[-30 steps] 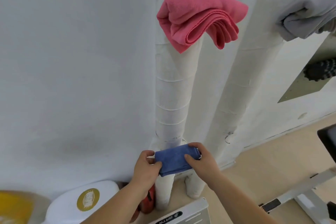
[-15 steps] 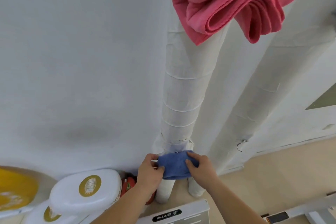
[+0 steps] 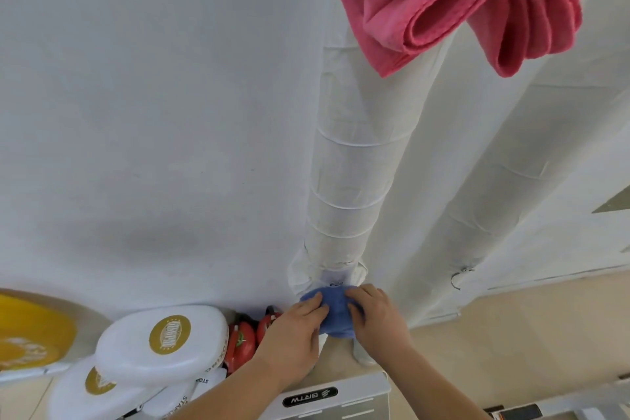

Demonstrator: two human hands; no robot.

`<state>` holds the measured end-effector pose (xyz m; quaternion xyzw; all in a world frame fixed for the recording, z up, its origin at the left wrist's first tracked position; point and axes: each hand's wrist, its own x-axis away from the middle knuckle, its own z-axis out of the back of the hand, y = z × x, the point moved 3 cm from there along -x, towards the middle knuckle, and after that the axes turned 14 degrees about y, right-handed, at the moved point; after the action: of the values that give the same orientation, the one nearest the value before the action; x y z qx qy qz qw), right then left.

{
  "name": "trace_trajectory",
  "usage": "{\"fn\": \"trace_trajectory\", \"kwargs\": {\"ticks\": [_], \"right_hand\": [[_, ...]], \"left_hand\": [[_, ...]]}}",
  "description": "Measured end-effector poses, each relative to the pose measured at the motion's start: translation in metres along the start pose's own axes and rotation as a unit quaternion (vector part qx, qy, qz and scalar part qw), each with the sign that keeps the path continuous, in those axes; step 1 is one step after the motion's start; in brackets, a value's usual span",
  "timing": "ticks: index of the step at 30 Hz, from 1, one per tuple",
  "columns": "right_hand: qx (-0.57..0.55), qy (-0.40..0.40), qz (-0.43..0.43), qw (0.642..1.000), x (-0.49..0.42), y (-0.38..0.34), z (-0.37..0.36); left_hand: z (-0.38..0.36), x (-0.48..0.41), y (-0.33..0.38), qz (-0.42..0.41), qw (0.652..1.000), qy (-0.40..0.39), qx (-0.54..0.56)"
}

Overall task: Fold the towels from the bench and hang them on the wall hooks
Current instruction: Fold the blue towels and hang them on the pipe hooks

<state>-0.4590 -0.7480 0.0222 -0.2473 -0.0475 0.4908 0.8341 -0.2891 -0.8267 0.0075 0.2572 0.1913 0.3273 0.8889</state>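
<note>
Blue towel [image 3: 335,314] pinched both sides by curled fingers of left hand [image 3: 293,331] and right hand [image 3: 378,317]; apparent hook [image 3: 335,283] just above fingertips could miss the bunched folds, dropping it.

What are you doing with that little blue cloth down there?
A person is holding a folded blue towel with both hands, the left hand on one side and the right hand on the other. They hold it low down against a wrapped white pipe by the wall, just under a small hook. A folded pink towel hangs higher up on the same pipe. The blue one is not hung yet.
</note>
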Motion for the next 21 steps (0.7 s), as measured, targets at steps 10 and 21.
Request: {"fn": "trace_trajectory", "kwargs": {"ticks": [10,21], "right_hand": [[-0.18,-0.131,-0.212,0.951,0.0,-0.003,0.002],[-0.146,-0.199,-0.176,0.953,0.0,-0.028,0.033]], "left_hand": [[-0.001,0.001,0.006,0.11,0.989,-0.044,0.087],[0.03,-0.009,0.022,0.065,0.991,-0.112,0.028]]}}
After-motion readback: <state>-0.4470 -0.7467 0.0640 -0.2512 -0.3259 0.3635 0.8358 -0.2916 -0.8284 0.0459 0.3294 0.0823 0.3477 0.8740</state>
